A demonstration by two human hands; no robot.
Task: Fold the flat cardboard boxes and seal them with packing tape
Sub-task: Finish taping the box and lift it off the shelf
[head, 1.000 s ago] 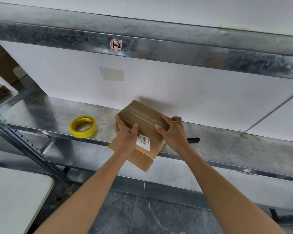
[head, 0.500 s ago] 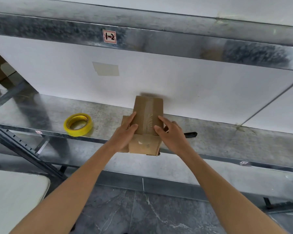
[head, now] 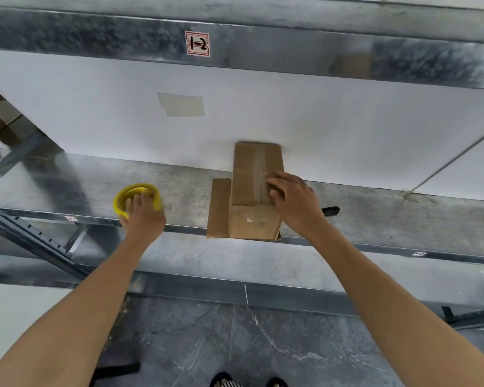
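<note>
Reaching for tape: your left hand (head: pixel 143 216) curls onto the yellow roll (head: pixel 137 200), grip unconfirmed. Right hand (head: pixel 294 201) lies flat, pinning the box (head: pixel 253 191). Next: lift roll, find its end.

Storeroom: numbered galvanised steel shelving (head: pixel 291 51)

The box (head: pixel 256 191) is small and brown. It sits on the shelf (head: pixel 389 216) under the right hand (head: pixel 294 201), which lies flat on its top. A strip of clear tape runs down the middle of the top. One flap sticks out flat on the side away from that hand. The front end hangs a bit over the shelf edge. The tape roll (head: pixel 136 199) is yellow and lies flat under the left hand (head: pixel 143 216), whose fingers touch it.
</note>
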